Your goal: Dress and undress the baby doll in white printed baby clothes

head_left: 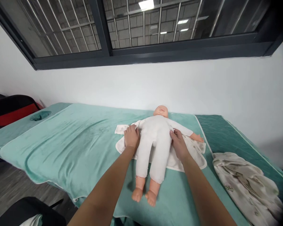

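A baby doll (155,131) in a white padded suit lies face up on the green bed, its bare feet towards me. Spread beneath it is a pale baby garment (193,153), with its edges showing on both sides. My left hand (131,137) is closed against the doll's side at the left, and the doll's hand there is hidden. On the other side my right hand (178,143) grips the doll near the hip, thumb towards its body. The fingertips of both hands are partly hidden.
A crumpled patterned cloth (245,185) lies at the right of the green bed (89,138). Behind the bed are a white wall (96,84) and a barred window (141,28). Black-and-red chairs (14,110) stand at the left, a black seat (30,210) at the lower left.
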Demonstrator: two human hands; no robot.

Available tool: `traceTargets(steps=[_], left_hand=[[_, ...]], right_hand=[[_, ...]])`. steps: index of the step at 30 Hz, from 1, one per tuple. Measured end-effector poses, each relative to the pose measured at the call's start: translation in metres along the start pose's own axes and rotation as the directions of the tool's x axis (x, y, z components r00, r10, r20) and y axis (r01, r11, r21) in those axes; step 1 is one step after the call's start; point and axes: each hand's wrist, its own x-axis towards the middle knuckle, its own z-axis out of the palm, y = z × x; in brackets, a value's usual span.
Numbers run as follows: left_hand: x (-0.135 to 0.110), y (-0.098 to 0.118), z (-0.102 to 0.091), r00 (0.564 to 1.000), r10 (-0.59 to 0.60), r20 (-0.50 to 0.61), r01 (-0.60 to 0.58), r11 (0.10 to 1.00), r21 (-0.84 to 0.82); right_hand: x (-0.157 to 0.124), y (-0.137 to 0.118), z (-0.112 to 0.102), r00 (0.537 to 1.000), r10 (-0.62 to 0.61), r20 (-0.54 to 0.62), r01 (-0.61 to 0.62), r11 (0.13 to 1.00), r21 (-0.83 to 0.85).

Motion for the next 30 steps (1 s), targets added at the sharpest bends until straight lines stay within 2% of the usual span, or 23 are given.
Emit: traceTargets(steps=[3,7,12,15,17,20,26,30], left_hand=[[-0.001,0.001,-0.002,1.000,-0.012,0.012,0.012,0.999,-0.043],[-0.001,0.001,-0.005,0.999,-0.020,0.045,0.026,0.991,-0.134],[0.006,0.002,-0.012,0.993,-0.067,0.095,0.092,0.954,-0.285],[0.015,0.007,-0.018,0.984,-0.133,0.121,0.169,0.914,-0.368],[0.023,0.014,-0.022,0.973,-0.181,0.141,0.224,0.880,-0.419],[0.035,0.029,-0.025,0.960,-0.206,0.192,0.276,0.826,-0.492],[0.057,0.057,-0.021,0.951,-0.150,0.272,0.286,0.764,-0.578],[0.068,0.056,-0.016,0.941,-0.175,0.289,0.319,0.745,-0.587]], right_hand=[[0.001,0.008,0.001,0.986,0.138,-0.091,-0.121,0.978,0.173],[0.003,0.009,0.001,0.983,0.149,-0.111,-0.122,0.967,0.223],[0.009,-0.001,-0.006,0.990,0.142,0.001,-0.134,0.935,0.329],[0.011,-0.009,-0.013,0.982,0.147,0.118,-0.185,0.868,0.461],[0.011,-0.013,-0.016,0.978,0.140,0.152,-0.200,0.828,0.524],[0.010,-0.014,-0.017,0.978,0.125,0.170,-0.199,0.814,0.546],[0.007,-0.011,-0.018,0.977,0.059,0.205,-0.159,0.842,0.515],[0.006,-0.012,-0.020,0.952,0.124,0.280,-0.285,0.697,0.658]])
